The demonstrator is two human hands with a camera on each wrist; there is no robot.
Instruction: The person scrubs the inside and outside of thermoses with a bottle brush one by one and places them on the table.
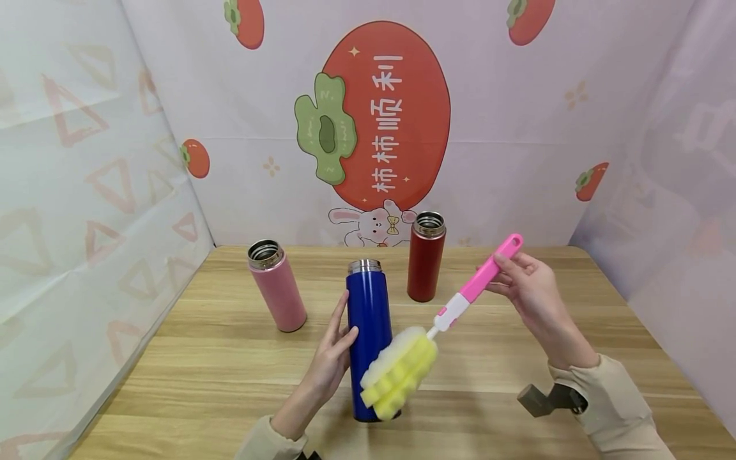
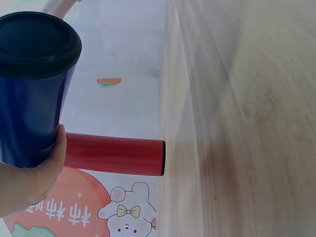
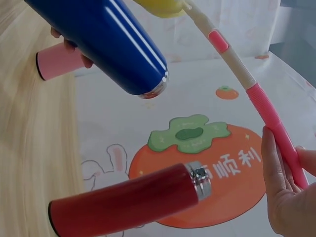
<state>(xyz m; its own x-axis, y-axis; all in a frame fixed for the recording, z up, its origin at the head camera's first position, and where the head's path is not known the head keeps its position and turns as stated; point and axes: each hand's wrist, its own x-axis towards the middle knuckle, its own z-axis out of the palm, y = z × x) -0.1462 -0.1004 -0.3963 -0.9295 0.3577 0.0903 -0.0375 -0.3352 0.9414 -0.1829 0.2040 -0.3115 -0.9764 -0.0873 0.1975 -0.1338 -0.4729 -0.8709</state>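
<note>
My left hand (image 1: 332, 359) grips a blue thermos bottle (image 1: 368, 313) from its left side; the bottle's steel mouth has no lid, and its dark base shows in the left wrist view. By its pink handle, my right hand (image 1: 530, 281) holds a bottle brush (image 1: 451, 312) between thumb and fingers. The brush's yellow and white sponge head (image 1: 402, 370) points down to the left and overlaps the lower part of the blue bottle in the head view. In the right wrist view the sponge is mostly cut off at the top edge.
An uncapped pink thermos (image 1: 278, 291) stands on the wooden table (image 1: 207, 383) at the left. A red thermos (image 1: 425, 262), also uncapped, stands farther back near the printed backdrop (image 1: 494, 160). A dark wrist device (image 1: 552, 400) is strapped at the right sleeve.
</note>
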